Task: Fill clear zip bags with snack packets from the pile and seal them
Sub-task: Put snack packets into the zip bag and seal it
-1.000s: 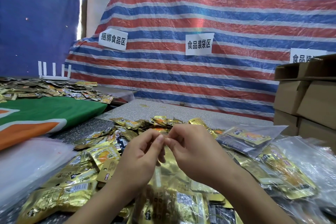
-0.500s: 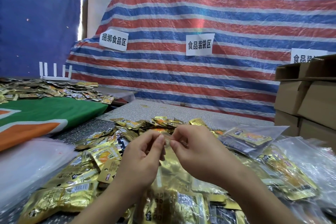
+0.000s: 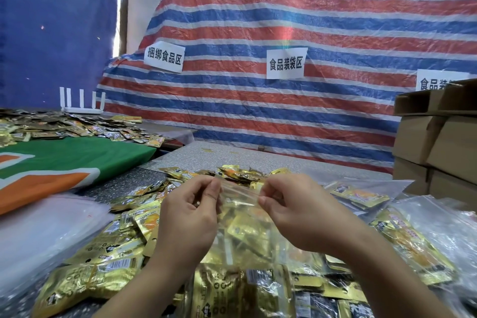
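My left hand (image 3: 191,214) and right hand (image 3: 296,212) each pinch the zip bag (image 3: 242,217) mouth, stretching its packet-filled top taut above the pile (image 3: 108,253) for sealing.

Speckled grey table (image 3: 232,156), heaped with gold snack packets (image 3: 108,248), filled clear bags (image 3: 361,195) at right, possibly empty bags (image 3: 38,230) stacked at left.

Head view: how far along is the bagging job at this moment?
Done: filled clear bags lie at right. In hand: the left hand and right hand pinch the top strip of a zip bag holding gold packets; whether it is sealed cannot be told. Left: a pile of loose gold snack packets on the table.
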